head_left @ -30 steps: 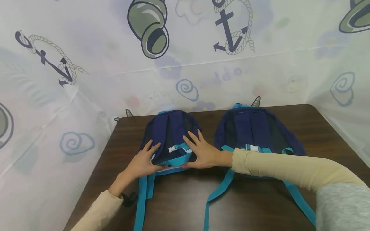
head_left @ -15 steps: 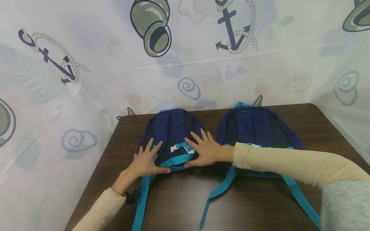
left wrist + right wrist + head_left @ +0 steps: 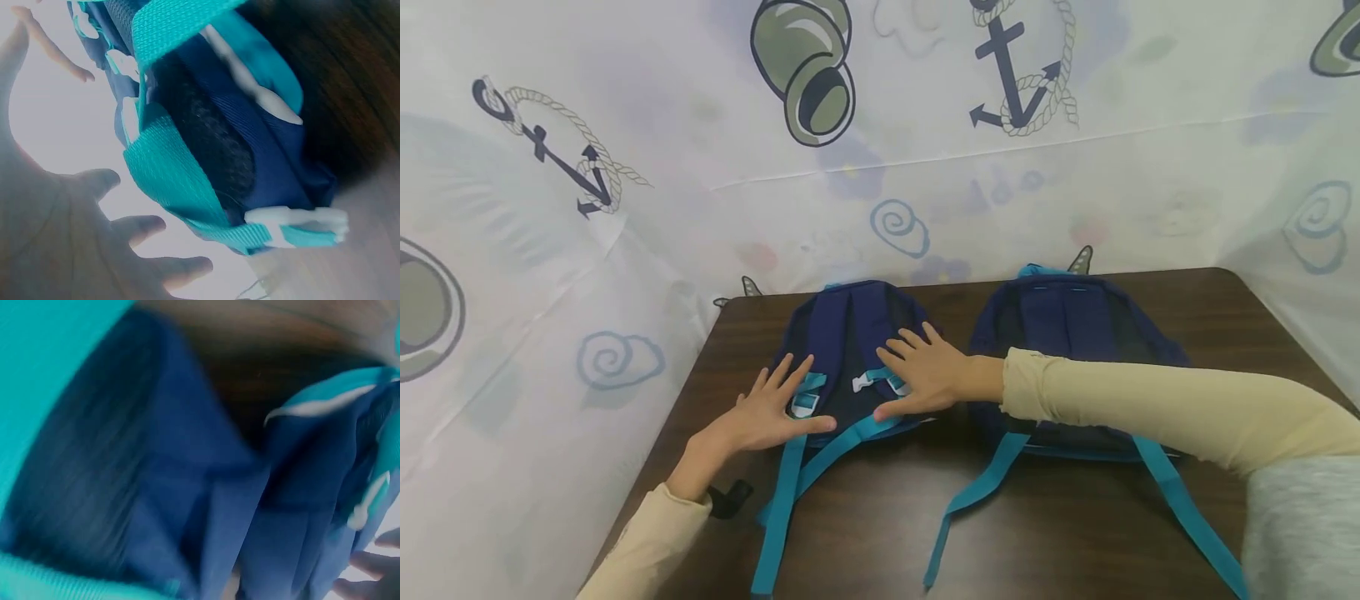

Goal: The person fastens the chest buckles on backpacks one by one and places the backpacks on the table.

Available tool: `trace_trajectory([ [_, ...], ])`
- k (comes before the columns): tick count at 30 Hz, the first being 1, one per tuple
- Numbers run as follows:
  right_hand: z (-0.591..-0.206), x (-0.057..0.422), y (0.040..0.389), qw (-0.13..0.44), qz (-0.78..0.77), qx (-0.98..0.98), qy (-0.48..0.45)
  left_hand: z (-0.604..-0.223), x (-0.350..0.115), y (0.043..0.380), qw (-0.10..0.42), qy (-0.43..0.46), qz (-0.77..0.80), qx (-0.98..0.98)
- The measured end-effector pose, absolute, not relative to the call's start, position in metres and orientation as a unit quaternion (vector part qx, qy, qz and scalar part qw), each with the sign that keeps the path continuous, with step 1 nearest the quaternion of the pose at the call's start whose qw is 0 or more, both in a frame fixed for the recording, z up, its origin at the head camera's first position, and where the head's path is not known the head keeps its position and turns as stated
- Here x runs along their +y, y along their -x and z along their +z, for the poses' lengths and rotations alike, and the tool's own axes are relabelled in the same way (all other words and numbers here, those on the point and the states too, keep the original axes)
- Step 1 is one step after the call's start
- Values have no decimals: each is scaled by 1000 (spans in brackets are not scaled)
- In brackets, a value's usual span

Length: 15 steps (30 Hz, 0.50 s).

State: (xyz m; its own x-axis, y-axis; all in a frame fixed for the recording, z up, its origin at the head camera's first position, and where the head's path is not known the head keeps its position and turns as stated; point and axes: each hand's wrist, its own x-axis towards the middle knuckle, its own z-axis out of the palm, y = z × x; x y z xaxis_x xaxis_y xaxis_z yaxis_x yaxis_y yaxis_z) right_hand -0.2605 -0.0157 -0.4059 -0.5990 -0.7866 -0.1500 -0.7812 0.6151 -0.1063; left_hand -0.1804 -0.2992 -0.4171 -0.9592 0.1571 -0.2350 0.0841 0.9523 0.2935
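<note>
Two dark blue backpacks with turquoise straps lie side by side on the table, padded shoulder straps up. My left hand (image 3: 767,417) is spread at the lower left corner of the left backpack (image 3: 867,321), fingers straight. In the left wrist view a gap shows between its fingers and the backpack's webbing (image 3: 172,169). My right hand (image 3: 928,371) is spread over that backpack's lower right side, near a white buckle (image 3: 862,382); whether it touches the fabric I cannot tell. Neither hand holds anything. My right forearm crosses in front of the right backpack (image 3: 1067,321), hiding its middle.
Loose turquoise strap ends (image 3: 778,517) trail from the left backpack toward the front of the brown table (image 3: 880,517). Two more straps (image 3: 973,492) hang from the right backpack. A printed cloth (image 3: 700,242) stands behind and to the left.
Both hands have eased off the left backpack's lower edge, the left one moving outward and the right one slightly up. The head view has shifted a little.
</note>
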Motion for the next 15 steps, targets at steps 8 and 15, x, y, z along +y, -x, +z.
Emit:
trace_trajectory([
  [8,-411,-51,265,94,-71,881,458,-417,-318,170,152,-34,173,973],
  [15,-417,-72,275,52,-42,872,485,-420,-337,152,107,-31,191,975],
])
